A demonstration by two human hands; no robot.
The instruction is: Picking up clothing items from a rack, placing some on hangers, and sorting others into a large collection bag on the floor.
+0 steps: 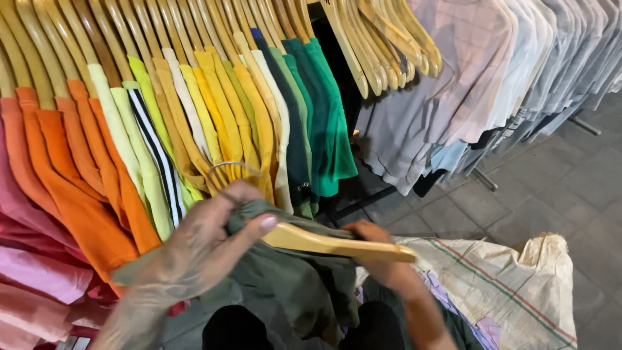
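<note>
A person's left hand [201,249] grips the collar end of an olive-green shirt [285,279], fingers curled around the bunched cloth and the thumb pressed against one end of a pale wooden hanger [337,244]. The hanger lies almost level across the garment, its metal hook [234,165] arching up above the left hand's knuckles. The right hand [382,256] is closed over the hanger's other arm from beneath, the wood running across its fingers; how tightly it grips cannot be told, since the hanger hides most of the fingers. The shirt hangs in loose folds between the two hands, in front of the person's dark trousers [376,330].

Behind the hands a clothes rail runs along the top edge of the scene, packed with shirts on matching wooden hangers: pink ones [32,266] at the left end, then orange shirts [78,188], pale lime and yellow shirts [214,110], one black-and-white striped shirt [159,155], and dark and bright green shirts [317,110] at the middle. A few empty hangers [382,45] hang next, and grey and light-blue shirts [492,71] fill the right end.

A woven white sack [518,285] with thin red and green stripes lies open on the grey paved floor [570,188], just beside the right forearm.
</note>
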